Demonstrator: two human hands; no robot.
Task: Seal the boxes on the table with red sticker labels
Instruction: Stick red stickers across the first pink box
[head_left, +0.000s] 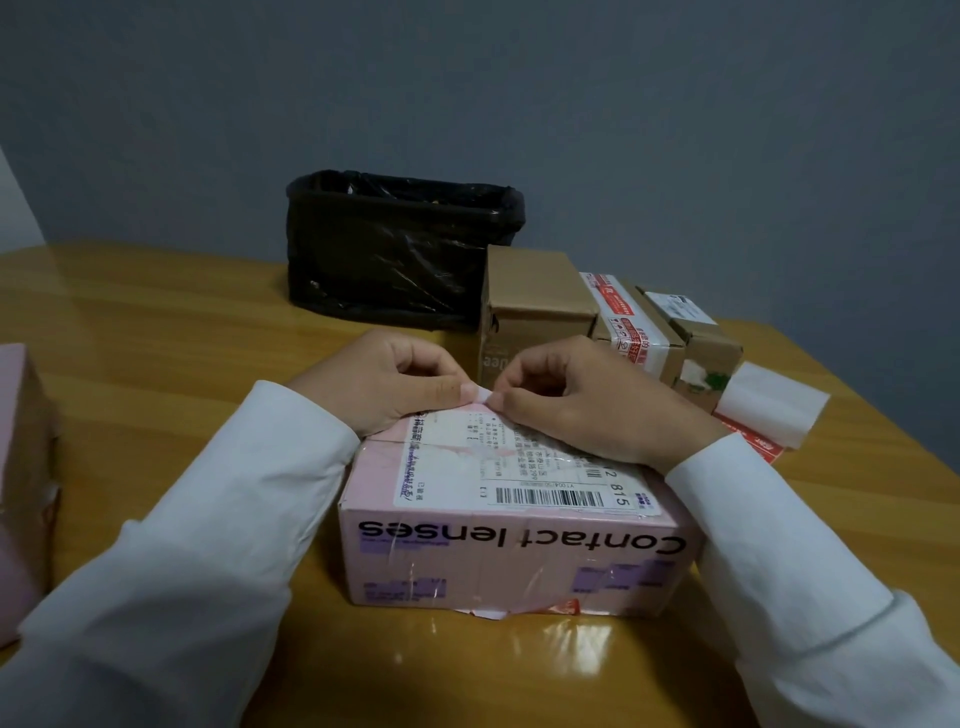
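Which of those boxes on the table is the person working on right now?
The pink box printed "Contact lenses", nearest the camera. Both hands rest on its far edge; the brown cardboard boxes behind it sit untouched.

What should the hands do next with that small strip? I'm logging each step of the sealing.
Probably peel it apart, then press it onto the pink box. Both hands, left hand and right hand, pinch a small pale strip between their fingertips above the box's far edge; it is not yet stuck down. Whether it is sticker or backing I cannot tell.
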